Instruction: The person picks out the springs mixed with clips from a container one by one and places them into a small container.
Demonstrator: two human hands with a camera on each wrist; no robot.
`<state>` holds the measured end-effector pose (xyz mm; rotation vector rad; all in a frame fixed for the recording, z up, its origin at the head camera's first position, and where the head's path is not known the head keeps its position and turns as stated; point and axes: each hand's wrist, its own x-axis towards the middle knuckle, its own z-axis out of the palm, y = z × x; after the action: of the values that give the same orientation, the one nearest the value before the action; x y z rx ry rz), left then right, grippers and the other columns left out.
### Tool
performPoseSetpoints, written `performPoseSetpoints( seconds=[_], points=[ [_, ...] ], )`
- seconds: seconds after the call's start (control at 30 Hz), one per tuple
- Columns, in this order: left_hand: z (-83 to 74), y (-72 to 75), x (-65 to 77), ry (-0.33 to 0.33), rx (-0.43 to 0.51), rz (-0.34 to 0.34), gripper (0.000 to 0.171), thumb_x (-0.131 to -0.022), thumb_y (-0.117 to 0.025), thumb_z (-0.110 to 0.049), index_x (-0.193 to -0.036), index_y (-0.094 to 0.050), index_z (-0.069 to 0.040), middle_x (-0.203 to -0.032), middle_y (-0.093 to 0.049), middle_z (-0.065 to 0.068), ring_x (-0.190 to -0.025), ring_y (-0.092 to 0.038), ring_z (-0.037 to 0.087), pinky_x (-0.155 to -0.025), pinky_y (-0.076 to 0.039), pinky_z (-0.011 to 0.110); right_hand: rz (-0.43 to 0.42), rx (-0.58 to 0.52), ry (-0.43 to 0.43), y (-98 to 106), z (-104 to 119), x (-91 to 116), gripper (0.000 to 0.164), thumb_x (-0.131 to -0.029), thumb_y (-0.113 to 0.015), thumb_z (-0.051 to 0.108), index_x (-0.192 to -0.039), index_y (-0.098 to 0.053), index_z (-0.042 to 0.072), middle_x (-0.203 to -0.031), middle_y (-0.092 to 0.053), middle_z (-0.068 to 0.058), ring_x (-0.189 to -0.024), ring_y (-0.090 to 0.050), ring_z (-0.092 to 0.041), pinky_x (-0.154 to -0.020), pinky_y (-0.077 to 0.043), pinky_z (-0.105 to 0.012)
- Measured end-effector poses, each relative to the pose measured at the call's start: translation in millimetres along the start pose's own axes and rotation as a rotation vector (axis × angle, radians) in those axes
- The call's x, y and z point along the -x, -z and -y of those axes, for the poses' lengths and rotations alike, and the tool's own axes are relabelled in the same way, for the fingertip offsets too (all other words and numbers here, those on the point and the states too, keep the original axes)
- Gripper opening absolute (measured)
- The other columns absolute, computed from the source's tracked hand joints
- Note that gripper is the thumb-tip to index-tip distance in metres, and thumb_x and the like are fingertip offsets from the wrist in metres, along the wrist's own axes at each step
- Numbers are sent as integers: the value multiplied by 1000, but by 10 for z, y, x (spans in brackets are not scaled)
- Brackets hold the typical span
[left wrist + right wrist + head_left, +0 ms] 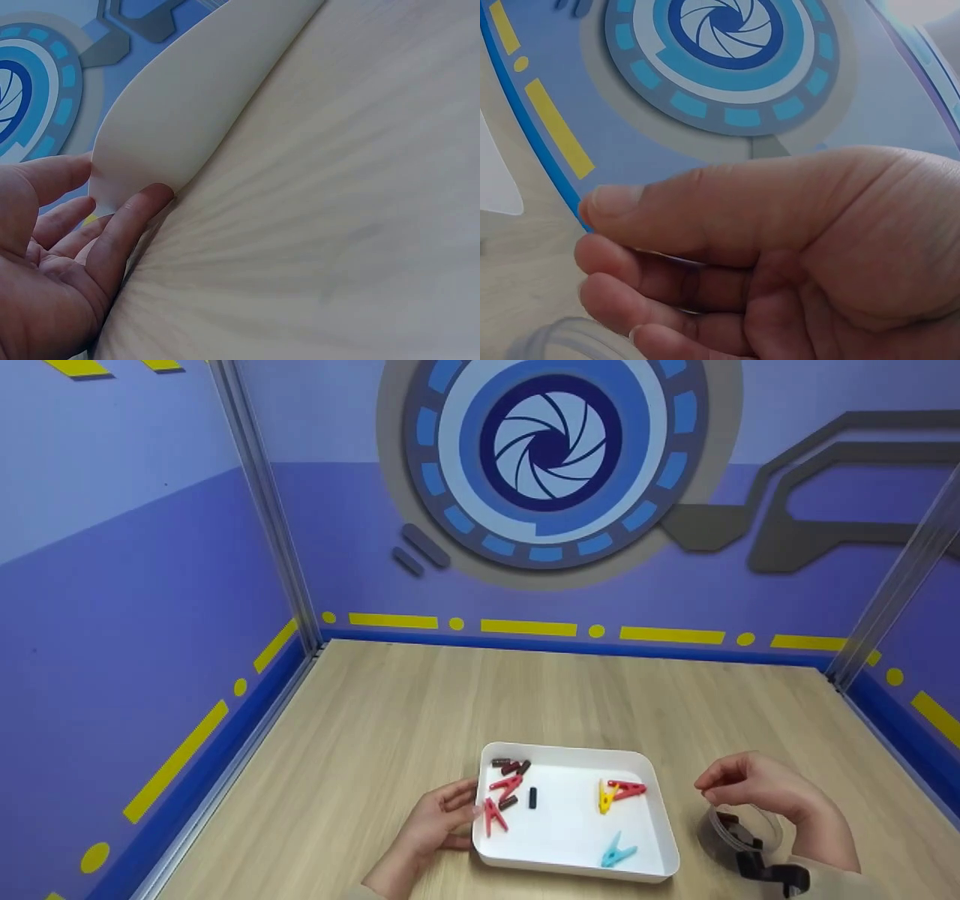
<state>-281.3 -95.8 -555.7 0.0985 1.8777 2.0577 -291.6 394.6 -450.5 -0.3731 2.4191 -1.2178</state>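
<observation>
A white rectangular tray [555,840] lies on the table with plastic clothespins and small dark cylinders in it. My left hand [435,825] is at its left side, fingers against the outer wall [180,112] and rim. To the right, my right hand [772,787] hovers over a clear round cup [772,829] with dark pieces inside. Its fingers are curled and the thumb tip [615,202] lies close to the index fingertip, with nothing visible between them. In the tray's left part are red clothespins [493,817], brown cylinders [508,802] and one black cylinder [533,797].
At the tray's right lie a yellow clothespin [604,799], a red clothespin [631,789] and a light-blue clothespin [616,853]. A black wrist mount [780,874] partly covers the cup. Blue printed walls [562,600] enclose the wooden table [420,690].
</observation>
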Motion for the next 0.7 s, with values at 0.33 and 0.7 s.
performPoseSetpoints(
  seconds=[0.33, 0.7],
  points=[
    [5, 1, -8, 1, -11, -15, 61, -96, -72, -15, -152, -48, -5, -153, -53, 22, -107, -73, 24, -69, -66, 42, 10, -47, 54, -123, 116, -176, 33, -94, -75, 16, -116, -70, -7, -104, -76, -5, -88, -65, -7, -81, -57, -19],
    [7, 3, -1, -9, -9, -6, 60, -97, -70, -13, -152, -48, -4, -153, -52, 23, -105, -73, 23, -68, -65, 42, -16, 26, 112, -361, 309, -497, 31, -91, -78, 17, -112, -73, -5, -107, -76, -16, -89, -65, -12, -79, -55, -21]
  ],
)
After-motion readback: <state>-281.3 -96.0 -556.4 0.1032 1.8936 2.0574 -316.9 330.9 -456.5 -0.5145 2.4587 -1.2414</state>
